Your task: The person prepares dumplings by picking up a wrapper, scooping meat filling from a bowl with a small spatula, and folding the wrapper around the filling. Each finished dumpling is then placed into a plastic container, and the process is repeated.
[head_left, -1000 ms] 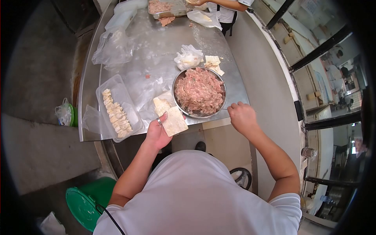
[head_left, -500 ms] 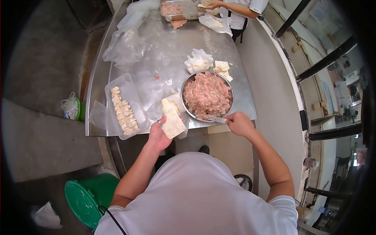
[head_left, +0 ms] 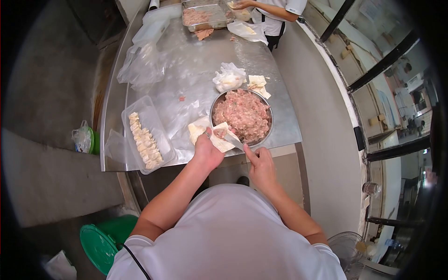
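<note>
My left hand (head_left: 208, 151) is closed on a pale square wonton wrapper (head_left: 226, 145), held at the table's near edge. A dab of minced meat (head_left: 219, 133) lies on the wrapper. My right hand (head_left: 262, 170) grips a flat spatula (head_left: 233, 141), its blade against the wrapper. Just beyond stands a round metal bowl (head_left: 271, 122) heaped with minced meat filling (head_left: 242, 112). More wrappers (head_left: 197, 130) lie on plastic beside my left hand. To the left, a clear plastic box (head_left: 165, 144) contains a row of folded wontons (head_left: 143, 142).
A crumpled white plastic bag (head_left: 229, 77) and wrapper pieces (head_left: 259, 85) lie behind the bowl on the steel table (head_left: 186, 60). At the far end, another person's hand (head_left: 242, 4) is near a meat tray (head_left: 207, 21). A green bin (head_left: 100, 245) stands at lower left.
My right hand has brought the spatula from the bowl's edge leftward to the wrapper, where meat now shows. My left hand has moved right and up, towards the bowl.
</note>
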`<control>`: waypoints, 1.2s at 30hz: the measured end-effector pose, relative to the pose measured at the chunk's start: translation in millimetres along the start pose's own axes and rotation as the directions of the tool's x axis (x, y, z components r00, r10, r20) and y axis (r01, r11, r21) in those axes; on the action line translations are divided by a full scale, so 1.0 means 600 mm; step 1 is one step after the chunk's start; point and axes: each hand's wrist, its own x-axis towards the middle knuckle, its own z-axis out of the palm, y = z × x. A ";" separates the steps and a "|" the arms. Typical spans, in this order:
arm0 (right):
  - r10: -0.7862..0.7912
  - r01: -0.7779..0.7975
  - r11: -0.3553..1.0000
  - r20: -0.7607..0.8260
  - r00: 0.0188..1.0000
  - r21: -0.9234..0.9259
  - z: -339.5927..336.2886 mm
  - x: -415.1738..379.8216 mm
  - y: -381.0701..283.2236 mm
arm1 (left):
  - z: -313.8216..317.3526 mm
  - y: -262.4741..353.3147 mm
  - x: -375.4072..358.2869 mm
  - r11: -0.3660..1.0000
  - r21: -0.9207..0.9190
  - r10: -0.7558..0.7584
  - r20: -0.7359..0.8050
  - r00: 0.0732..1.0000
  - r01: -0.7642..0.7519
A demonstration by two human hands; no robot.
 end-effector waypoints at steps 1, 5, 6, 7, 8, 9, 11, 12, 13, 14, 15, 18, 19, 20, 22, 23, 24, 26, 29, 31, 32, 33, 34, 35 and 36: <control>-0.022 0.021 0.998 -0.017 1.000 -0.062 -0.001 -0.004 0.001 | -0.007 0.004 0.011 1.000 -0.005 0.020 -0.016 1.000 -0.020; 0.009 -0.007 0.995 0.015 1.000 -0.104 -0.039 -0.015 -0.011 | -0.033 0.020 0.030 0.997 -0.011 0.077 -0.025 0.997 -0.077; 0.014 -0.012 0.996 0.019 1.000 -0.088 -0.047 -0.011 -0.021 | -0.029 0.021 0.025 0.997 0.006 0.083 -0.029 0.996 -0.083; 0.018 -0.017 0.997 0.023 1.000 -0.072 -0.052 -0.007 -0.030 | -0.025 0.020 0.018 0.996 0.022 0.089 -0.033 0.995 -0.089; -0.013 0.014 0.997 0.012 1.000 -0.071 -0.051 0.002 -0.040 | -0.021 0.018 0.013 0.995 0.038 0.095 -0.037 0.995 -0.094; -0.047 0.047 0.996 0.000 0.999 -0.069 -0.047 0.016 -0.052 | -0.022 0.015 0.012 0.995 0.053 0.091 -0.019 0.996 -0.090; -0.093 0.093 0.991 0.004 0.996 -0.095 -0.038 0.026 -0.058 | -0.024 0.009 0.007 0.993 0.083 0.088 0.020 0.996 -0.089; -0.103 0.105 0.987 0.020 0.994 -0.121 -0.031 0.028 -0.056 | -0.025 0.011 0.007 0.993 0.076 0.091 0.029 0.995 -0.093; -0.111 0.116 0.982 0.037 0.993 -0.148 -0.026 0.028 -0.055 | -0.028 0.015 0.011 0.994 0.027 0.107 0.000 0.994 -0.107; -0.101 0.109 0.981 0.061 0.993 -0.159 -0.029 0.025 -0.054 | -0.031 0.021 0.018 0.992 -0.024 0.121 -0.029 0.992 -0.122; -0.093 0.107 0.980 0.089 0.992 -0.170 -0.040 0.020 -0.057 | -0.032 0.026 0.021 0.987 -0.078 0.136 -0.062 0.989 -0.140; -0.109 0.117 0.982 0.061 0.992 -0.147 -0.054 0.029 -0.081 | -0.042 0.038 0.019 0.984 -0.034 0.177 0.012 0.984 -0.176; -0.119 0.122 0.984 0.030 0.992 -0.130 -0.053 0.033 -0.090 | -0.042 0.039 0.015 0.983 -0.035 0.179 0.001 0.984 -0.179; -0.117 0.122 0.982 0.039 0.992 -0.144 -0.045 0.035 -0.089 | -0.037 0.038 0.014 0.983 -0.034 0.180 -0.005 0.984 -0.180; -0.114 0.122 0.977 0.053 0.992 -0.173 -0.026 0.039 -0.082 | -0.034 0.043 0.016 0.981 -0.034 0.190 0.001 0.982 -0.190; -0.097 0.106 0.982 0.063 0.993 -0.159 -0.028 0.034 -0.081 | -0.037 0.048 0.017 0.979 -0.035 0.199 0.010 0.980 -0.198; -0.084 0.094 0.985 0.074 0.994 -0.146 -0.035 0.029 -0.081 | -0.036 0.053 0.018 0.977 -0.040 0.209 0.021 0.978 -0.208; -0.080 0.088 0.987 0.069 0.994 -0.135 -0.047 0.029 -0.086 | -0.038 0.061 0.021 0.975 -0.063 0.215 0.032 0.976 -0.212; -0.098 0.104 0.984 0.049 0.994 -0.147 -0.052 0.041 -0.098 | -0.035 0.054 0.015 0.979 -0.060 0.196 0.028 0.980 -0.194; -0.111 0.123 0.979 0.081 0.991 -0.165 -0.031 0.048 -0.093 | -0.033 0.052 0.016 0.981 -0.007 0.195 0.044 0.980 -0.195; -0.106 0.119 0.980 0.082 0.991 -0.162 -0.028 0.047 -0.091 | -0.035 0.052 0.017 0.978 0.037 0.203 0.059 0.977 -0.205; -0.106 0.118 0.980 0.086 0.991 -0.159 -0.026 0.046 -0.087 | -0.029 0.054 0.011 0.973 0.077 0.212 0.074 0.974 -0.217; -0.107 0.120 0.980 0.093 0.990 -0.156 -0.026 0.047 -0.085 | -0.026 0.058 0.004 0.978 0.075 0.183 0.156 0.971 -0.197; -0.050 0.056 0.997 0.105 0.993 -0.059 -0.028 0.048 -0.084 | -0.028 0.064 -0.007 0.982 0.077 0.152 0.235 0.960 -0.174; 0.007 -0.012 0.999 0.125 0.992 0.038 -0.031 0.047 -0.083 | -0.026 0.072 -0.022 0.985 0.080 0.119 0.311 0.943 -0.151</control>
